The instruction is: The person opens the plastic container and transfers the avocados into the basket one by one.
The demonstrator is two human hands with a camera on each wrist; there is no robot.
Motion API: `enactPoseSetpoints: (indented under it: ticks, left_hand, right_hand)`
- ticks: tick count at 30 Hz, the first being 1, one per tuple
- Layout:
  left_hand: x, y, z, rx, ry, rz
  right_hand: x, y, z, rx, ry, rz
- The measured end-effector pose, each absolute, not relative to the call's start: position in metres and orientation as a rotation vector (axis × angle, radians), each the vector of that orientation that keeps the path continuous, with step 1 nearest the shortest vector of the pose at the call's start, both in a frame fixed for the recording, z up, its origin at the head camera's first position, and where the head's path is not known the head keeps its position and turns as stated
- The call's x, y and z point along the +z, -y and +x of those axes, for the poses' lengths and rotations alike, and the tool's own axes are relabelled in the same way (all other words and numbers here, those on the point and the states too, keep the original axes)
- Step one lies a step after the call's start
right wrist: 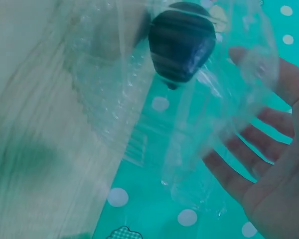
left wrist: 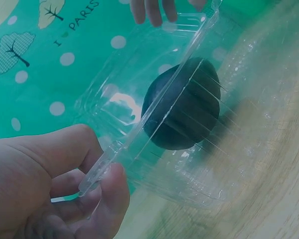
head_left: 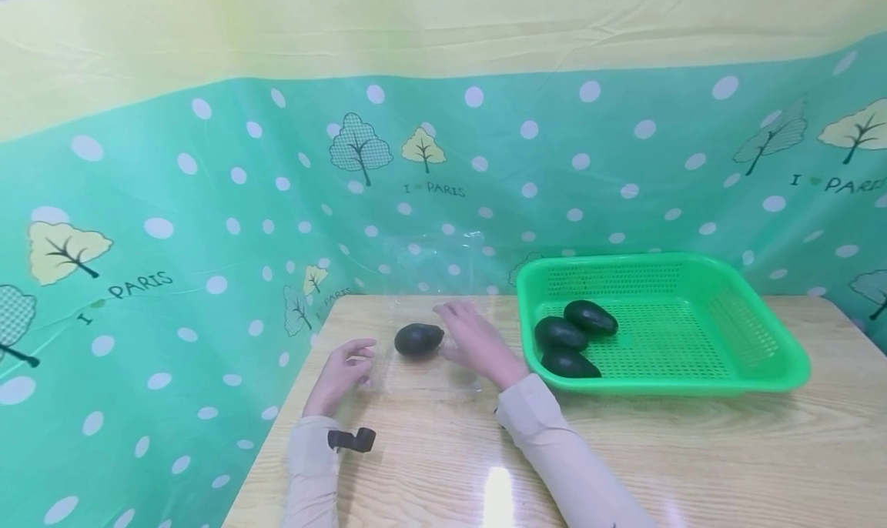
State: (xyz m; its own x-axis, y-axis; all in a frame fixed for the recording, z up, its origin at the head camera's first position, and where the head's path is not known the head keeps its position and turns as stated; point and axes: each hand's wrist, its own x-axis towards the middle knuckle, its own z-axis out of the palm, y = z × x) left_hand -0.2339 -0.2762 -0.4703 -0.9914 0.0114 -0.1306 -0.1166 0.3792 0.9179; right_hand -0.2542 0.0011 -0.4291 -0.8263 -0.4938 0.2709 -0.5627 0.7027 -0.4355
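Observation:
A clear plastic clamshell container point(head_left: 431, 378) stands on the table with its lid point(head_left: 443, 262) raised at the back. One dark avocado point(head_left: 418, 340) lies inside, seen through the wall in the left wrist view. My left hand point(head_left: 341, 374) is at the container's left side; in the left wrist view its thumb and fingers pinch the rim corner. On the right side, my right hand point(head_left: 476, 345) has its fingers extended and spread. The right wrist view shows them at the clear plastic, partly behind it; whether they press on it I cannot tell.
To the right, a green plastic basket point(head_left: 693, 385) with perforated sides holds several dark avocados point(head_left: 590, 318) in its left end. The wooden table point(head_left: 430, 459) meets a green polka-dot cloth point(head_left: 173, 282) at its back and left.

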Motion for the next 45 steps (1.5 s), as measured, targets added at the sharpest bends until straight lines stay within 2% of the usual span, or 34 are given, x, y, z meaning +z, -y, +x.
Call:
enactPoseSetpoints:
  ticks: [25, 45]
  left_hand:
    - [-0.467, 0.270, -0.234, 1.689, -2.522, -0.070]
    - [-0.473, 0.276, -0.232, 1.700, -2.541, -0.095]
  right_hand:
    - [-0.447, 0.019, -0.263, 0.672, 2.782, 0.923]
    - [-0.466, 0.035, -0.261, 0.818, 2.856, 0.880]
